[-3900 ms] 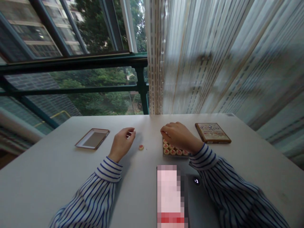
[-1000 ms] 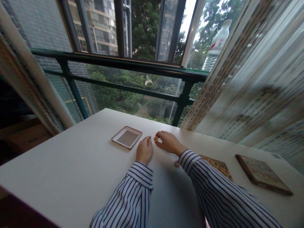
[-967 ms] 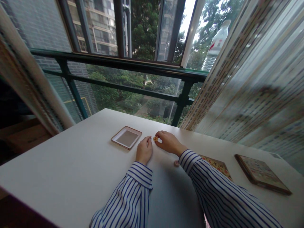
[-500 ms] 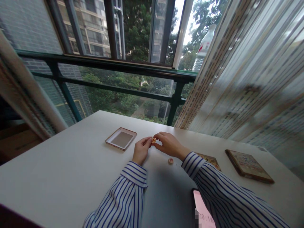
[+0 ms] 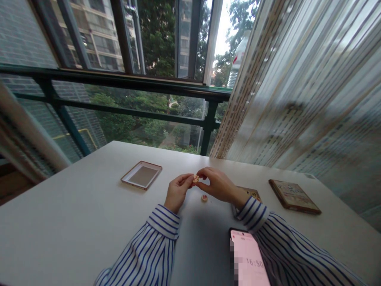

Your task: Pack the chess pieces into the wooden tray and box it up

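A small round wooden Chinese chess piece [image 5: 195, 178] with red marking is held up above the table between my two hands. My left hand [image 5: 177, 192] pinches its left side between thumb and fingertips. From the other side, my right hand [image 5: 219, 185] curves over with thumb and fingers at the piece's right edge. Just below the right hand, a second Chinese chess piece [image 5: 204, 198] with a red character lies face up on the table. Partly hidden behind my right wrist is an open box [image 5: 253, 194] with pieces in it.
The white table [image 5: 71, 222] has a shallow open lid [image 5: 142, 187] at its far left and a flat decorated case [image 5: 294, 195] at the right. A lit phone [image 5: 248, 254] lies near my right sleeve. Curtain [image 5: 268, 119] and railing [image 5: 143, 84] border the far side.
The view has swung slightly right, so things on the table appear shifted left. The held piece now shows its face more fully, and more of the phone is visible. Both hands stay on the piece.
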Tool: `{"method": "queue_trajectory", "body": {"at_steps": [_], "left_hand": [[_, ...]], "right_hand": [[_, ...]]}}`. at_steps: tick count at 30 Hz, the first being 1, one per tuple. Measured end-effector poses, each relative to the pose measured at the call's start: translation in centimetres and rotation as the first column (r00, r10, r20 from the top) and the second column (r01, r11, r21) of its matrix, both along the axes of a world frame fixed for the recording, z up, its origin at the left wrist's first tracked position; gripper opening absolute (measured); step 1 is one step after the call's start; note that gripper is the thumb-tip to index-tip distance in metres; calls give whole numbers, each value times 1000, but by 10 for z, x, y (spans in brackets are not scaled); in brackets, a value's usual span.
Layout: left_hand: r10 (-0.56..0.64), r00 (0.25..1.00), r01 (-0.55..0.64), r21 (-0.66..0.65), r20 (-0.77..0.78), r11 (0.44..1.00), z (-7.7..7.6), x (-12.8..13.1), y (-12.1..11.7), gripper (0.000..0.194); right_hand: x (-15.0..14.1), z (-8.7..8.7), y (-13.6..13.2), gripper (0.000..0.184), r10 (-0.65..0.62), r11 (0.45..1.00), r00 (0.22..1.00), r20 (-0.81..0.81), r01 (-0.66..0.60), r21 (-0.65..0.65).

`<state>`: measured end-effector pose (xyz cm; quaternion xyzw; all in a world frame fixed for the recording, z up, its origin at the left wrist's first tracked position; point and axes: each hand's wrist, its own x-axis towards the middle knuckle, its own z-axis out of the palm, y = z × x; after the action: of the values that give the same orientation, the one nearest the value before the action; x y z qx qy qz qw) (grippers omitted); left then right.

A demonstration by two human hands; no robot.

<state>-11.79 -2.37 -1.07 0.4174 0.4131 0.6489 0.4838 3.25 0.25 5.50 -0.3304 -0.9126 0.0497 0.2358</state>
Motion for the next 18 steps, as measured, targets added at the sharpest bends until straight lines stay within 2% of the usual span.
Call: {"method": "queue_trajectory", "body": {"at_steps": [4, 18], "left_hand": [[-49, 999, 49, -17, -2, 999, 2, 7, -4, 32], [-106, 989, 103, -35, -102, 994, 0, 20, -14, 32]], "right_hand": [[9, -1, -3, 19, 8, 1000, 1000, 6, -8, 7], [32, -6, -17, 20, -17, 1000, 1000, 8, 17, 4]]}}
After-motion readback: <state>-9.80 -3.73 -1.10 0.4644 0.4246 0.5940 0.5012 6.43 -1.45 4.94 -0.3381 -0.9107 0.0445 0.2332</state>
